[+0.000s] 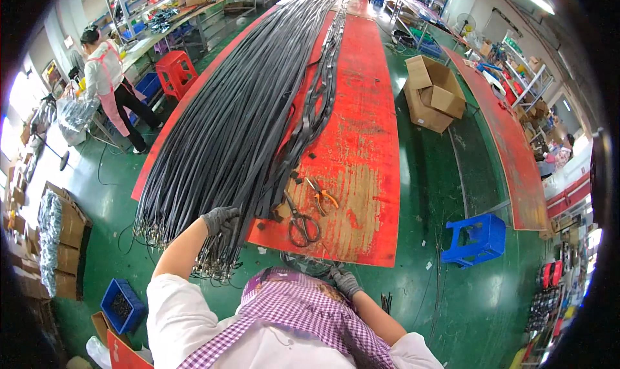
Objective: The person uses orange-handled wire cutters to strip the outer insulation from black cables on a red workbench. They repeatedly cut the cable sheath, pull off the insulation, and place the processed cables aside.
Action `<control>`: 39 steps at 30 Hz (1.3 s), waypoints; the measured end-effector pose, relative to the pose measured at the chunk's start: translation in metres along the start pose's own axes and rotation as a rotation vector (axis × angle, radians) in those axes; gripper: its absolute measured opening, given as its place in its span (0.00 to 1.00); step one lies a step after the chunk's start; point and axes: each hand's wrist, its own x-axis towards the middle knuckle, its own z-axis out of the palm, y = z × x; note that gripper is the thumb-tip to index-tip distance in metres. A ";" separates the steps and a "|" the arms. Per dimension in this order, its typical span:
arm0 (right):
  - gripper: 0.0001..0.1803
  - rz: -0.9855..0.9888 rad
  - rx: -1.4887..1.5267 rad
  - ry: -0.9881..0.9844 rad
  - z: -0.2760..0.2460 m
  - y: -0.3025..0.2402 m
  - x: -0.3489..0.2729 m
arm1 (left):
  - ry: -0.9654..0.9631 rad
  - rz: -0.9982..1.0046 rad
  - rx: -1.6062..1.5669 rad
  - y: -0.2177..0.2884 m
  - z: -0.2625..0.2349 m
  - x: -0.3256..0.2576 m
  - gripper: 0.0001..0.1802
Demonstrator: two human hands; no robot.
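A thick bundle of long black cables (245, 104) lies along a long red table (361, 143); its near ends (216, 262) hang over the front edge. My left hand (219, 218), in a grey glove, rests on the bundle near that edge and grips some of the cables. My right hand (346, 282), also gloved, is low in front of the table edge near my checked apron and pinches thin dark wires (303, 264). Black scissors (301, 224) and orange-handled pliers (321, 194) lie on the table between my hands.
A blue plastic stool (475, 238) stands on the green floor to the right, open cardboard boxes (434, 91) farther back. A blue crate (121, 304) and stacked cartons (64, 246) sit lower left. A person in a pink apron (113, 85) works at the left beside a red stool (175, 72).
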 end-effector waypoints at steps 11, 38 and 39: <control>0.10 -0.203 -0.310 -0.063 0.031 0.001 -0.022 | -0.175 0.231 0.556 -0.028 -0.061 0.018 0.12; 0.19 0.277 0.148 -0.086 0.043 -0.017 -0.053 | 0.072 -0.223 1.216 -0.064 -0.056 0.042 0.19; 0.19 0.294 0.156 -0.081 0.043 -0.015 -0.054 | 0.077 -0.249 1.222 -0.069 -0.057 0.042 0.19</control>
